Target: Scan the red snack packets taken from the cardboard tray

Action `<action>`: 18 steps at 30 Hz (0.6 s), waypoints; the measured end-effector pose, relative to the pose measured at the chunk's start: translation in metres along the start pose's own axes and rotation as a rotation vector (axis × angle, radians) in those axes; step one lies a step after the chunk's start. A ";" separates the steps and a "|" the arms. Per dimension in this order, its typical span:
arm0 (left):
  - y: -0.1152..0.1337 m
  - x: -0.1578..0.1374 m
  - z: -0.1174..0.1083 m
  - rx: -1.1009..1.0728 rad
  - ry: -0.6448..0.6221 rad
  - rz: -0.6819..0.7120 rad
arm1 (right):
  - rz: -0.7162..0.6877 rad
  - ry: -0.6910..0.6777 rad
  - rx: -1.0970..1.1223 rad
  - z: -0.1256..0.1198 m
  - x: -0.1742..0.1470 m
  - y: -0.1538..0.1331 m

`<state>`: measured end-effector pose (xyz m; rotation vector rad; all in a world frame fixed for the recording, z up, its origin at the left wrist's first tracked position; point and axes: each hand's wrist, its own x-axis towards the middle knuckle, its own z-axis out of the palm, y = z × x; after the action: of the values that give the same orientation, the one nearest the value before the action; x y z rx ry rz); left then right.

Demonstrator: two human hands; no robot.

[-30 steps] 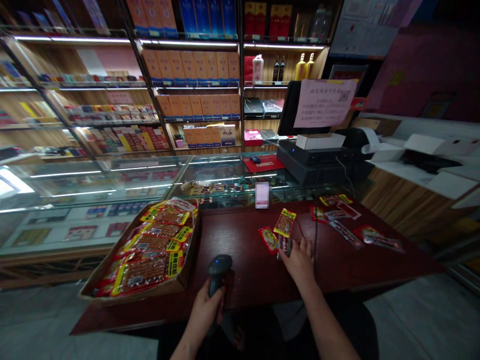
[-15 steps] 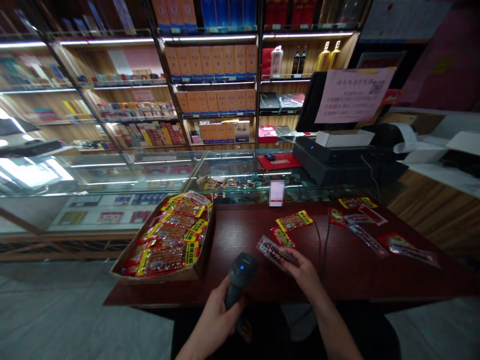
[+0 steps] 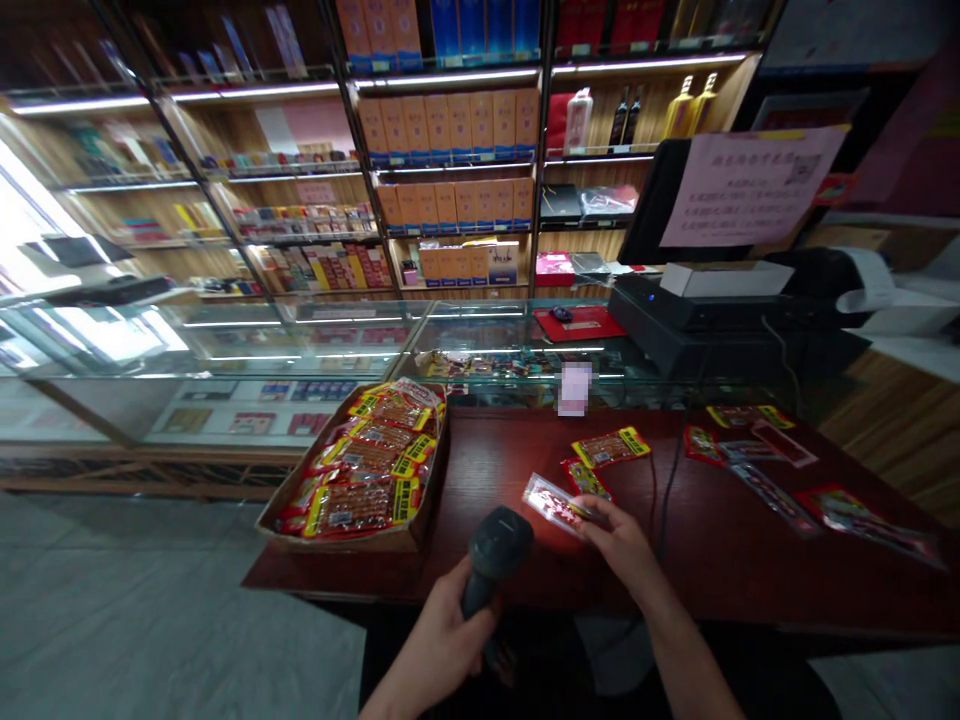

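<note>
While the person's left hand (image 3: 450, 625) curls its fingers closed around the handle of a dark barcode scanner (image 3: 501, 545), the right hand (image 3: 621, 540) pinches one end of a clear packet (image 3: 553, 503), thumb and fingers drawn together on it. The clear packet is ahead of the scanner's head and apart from it, over the dark red table (image 3: 495, 455); whether it touches the tabletop cannot be told. Red light falls across it and onto the wood beside it. Just beyond lie a small red-and-yellow packet (image 3: 588, 478) and, next to that, a yellow-ended packet (image 3: 609, 447). At the table's left, an open cardboard box (image 3: 411, 538) is filled with similar red-and-yellow packets, while several loose packets (image 3: 772, 497) are spread over the right side. Past the far edge, a glass counter (image 3: 472, 328) bears a red mat (image 3: 596, 324) with a computer mouse (image 3: 561, 314).
</note>
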<state>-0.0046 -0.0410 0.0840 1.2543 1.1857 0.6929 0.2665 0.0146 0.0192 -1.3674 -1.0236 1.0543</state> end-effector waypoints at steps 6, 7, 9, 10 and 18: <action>0.000 -0.001 -0.008 -0.061 -0.018 -0.019 | 0.001 -0.031 -0.087 0.005 0.004 -0.004; 0.001 -0.002 -0.010 -0.068 -0.022 -0.018 | -0.004 -0.036 -0.101 0.006 0.004 -0.006; 0.004 -0.004 -0.013 -0.074 -0.028 -0.019 | -0.016 -0.039 -0.111 0.008 0.005 -0.009; 0.005 -0.005 -0.013 -0.075 -0.030 -0.020 | -0.020 -0.037 -0.113 0.010 0.006 -0.011; 0.022 -0.018 -0.017 -0.083 -0.026 -0.041 | -0.004 -0.049 -0.158 0.013 0.008 -0.017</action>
<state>-0.0218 -0.0466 0.1120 1.1636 1.1467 0.6870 0.2556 0.0262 0.0351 -1.4714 -1.1655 1.0262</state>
